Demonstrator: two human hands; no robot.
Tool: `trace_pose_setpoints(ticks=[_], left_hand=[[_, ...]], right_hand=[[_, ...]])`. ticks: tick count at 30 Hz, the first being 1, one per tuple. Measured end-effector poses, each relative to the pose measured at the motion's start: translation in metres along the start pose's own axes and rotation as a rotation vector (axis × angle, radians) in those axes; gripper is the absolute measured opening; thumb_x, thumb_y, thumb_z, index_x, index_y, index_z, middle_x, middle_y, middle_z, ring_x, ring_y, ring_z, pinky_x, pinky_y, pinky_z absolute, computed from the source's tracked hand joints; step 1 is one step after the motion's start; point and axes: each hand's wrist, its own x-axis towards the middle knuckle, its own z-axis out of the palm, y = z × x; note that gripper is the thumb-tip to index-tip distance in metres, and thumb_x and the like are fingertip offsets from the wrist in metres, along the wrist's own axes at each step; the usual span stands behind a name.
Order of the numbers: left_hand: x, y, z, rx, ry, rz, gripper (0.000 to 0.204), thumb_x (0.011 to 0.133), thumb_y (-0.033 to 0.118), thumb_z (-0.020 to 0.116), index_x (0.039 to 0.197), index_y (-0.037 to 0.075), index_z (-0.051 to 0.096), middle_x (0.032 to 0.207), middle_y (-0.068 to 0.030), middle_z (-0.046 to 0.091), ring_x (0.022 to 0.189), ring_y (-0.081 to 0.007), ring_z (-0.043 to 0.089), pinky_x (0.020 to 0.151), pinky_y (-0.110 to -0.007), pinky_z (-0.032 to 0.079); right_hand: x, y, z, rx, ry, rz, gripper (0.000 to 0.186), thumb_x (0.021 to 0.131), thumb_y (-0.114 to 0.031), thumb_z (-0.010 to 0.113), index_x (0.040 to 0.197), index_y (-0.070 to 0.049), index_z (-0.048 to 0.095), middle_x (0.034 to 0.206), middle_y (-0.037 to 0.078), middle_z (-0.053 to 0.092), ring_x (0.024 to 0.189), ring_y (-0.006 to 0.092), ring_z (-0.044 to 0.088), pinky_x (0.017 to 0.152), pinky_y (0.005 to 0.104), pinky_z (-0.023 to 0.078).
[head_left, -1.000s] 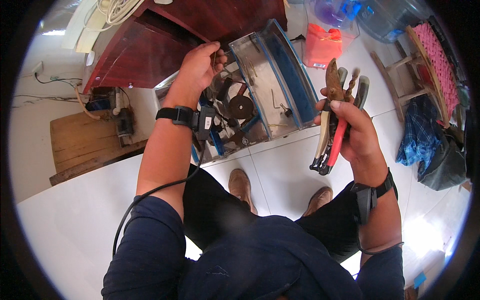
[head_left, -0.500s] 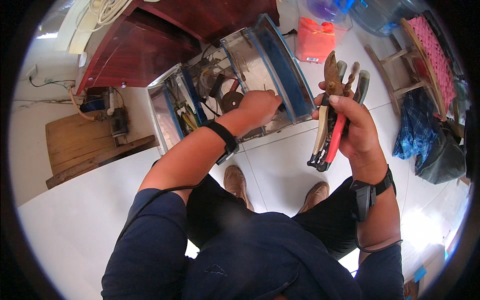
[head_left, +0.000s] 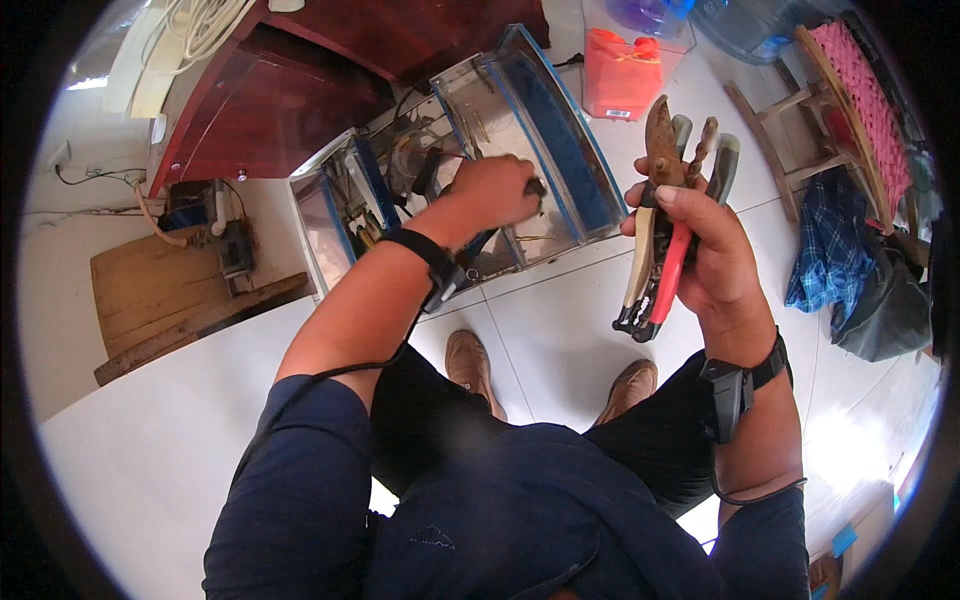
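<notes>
My left hand (head_left: 488,190) is closed over the divided case on the floor, its fingers round a small dark thing (head_left: 537,187) whose kind I cannot make out. My right hand (head_left: 722,245) grips a bundle of hand tools, held up to the right of the case. Among them are pruning shears with a rusty curved blade (head_left: 661,135), a red handle (head_left: 672,272) and a cream handle (head_left: 639,255). A twisted drill bit (head_left: 702,152) stands beside grey-green tool grips (head_left: 727,165). Black notched jaws (head_left: 634,322) point down at the bundle's lower end.
The blue-edged clear case (head_left: 570,160) holds loose tools and thin rods. Behind it stands a dark red cabinet (head_left: 270,110). An orange-red container (head_left: 622,75) is beyond the case. At right are a wooden stool (head_left: 800,105) and blue checked cloth (head_left: 830,240).
My left hand has moved left and slightly away from me, off the case's blue divider, with the small dark thing in its fingers. My right hand and its tools have hardly moved.
</notes>
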Motion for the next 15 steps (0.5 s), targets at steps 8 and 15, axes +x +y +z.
trace_pose_setpoints(ticks=[8, 15], left_hand=[[-0.004, -0.032, -0.050, -1.502, -0.045, -0.226, 0.028, 0.082, 0.031, 0.058, 0.097, 0.007, 0.060, 0.085, -0.0056, 0.062, 0.086, -0.0149, 0.058, 0.071, -0.029, 0.046], [0.007, -0.018, -0.023, -0.317, -0.070, -0.075, 0.017, 0.085, 0.023, 0.061, 0.096, 0.009, 0.060, 0.089, -0.0098, 0.064, 0.080, -0.0251, 0.064, 0.071, -0.038, 0.052]], right_hand=[[0.000, -0.001, -0.001, 0.013, 0.007, -0.001, 0.040, 0.084, -0.014, 0.056, 0.119, 0.005, 0.052, 0.093, 0.014, 0.062, 0.080, 0.0235, 0.061, 0.077, 0.0344, 0.050], [-0.001, 0.000, 0.000, 0.017, -0.009, 0.006, 0.041, 0.084, -0.012, 0.056, 0.121, 0.005, 0.052, 0.093, 0.014, 0.062, 0.080, 0.0234, 0.061, 0.077, 0.0340, 0.050]])
